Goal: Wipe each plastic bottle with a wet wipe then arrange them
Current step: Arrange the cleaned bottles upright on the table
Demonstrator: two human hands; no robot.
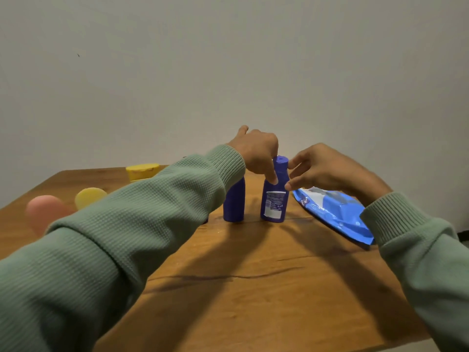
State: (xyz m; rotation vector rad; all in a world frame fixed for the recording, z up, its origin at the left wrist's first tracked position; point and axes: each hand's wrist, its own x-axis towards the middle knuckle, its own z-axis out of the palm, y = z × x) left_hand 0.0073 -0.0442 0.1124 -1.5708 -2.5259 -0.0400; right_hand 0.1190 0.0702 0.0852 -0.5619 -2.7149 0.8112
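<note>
My left hand [256, 153] reaches across from the left and hangs over the bottle [273, 199]. Its fingers are bent down, one fingertip on the shoulder just under the cap, the thumb lifted clear. Whether the other fingers wrap the neck I cannot tell. My right hand [327, 168] comes in from the other side, half spread, with two fingertips against the cap and shoulder and nothing closed round it.

I read this as steadying from both sides: the bottle stands upright on the surface [253, 288], tall on a small foot, and a push from one side alone would likely tip it. I see no wipe in either hand, so this looks more like arranging than wiping.

The second bottle [234, 204] stands upright just to the left across a narrow gap, its top hidden behind my left sleeve. Any slide that way has to be gentle. The pack [335, 212] lies flat just to the right, under my right wrist.

Open room is toward me, where there is broad bare wood. The far edge and the wall sit close behind the bottles, and the right edge runs just past the pack. Well to the left are a yellow block [142, 171], a yellow disc [90, 196] and a pink blur [43, 209] I cannot make out.
</note>
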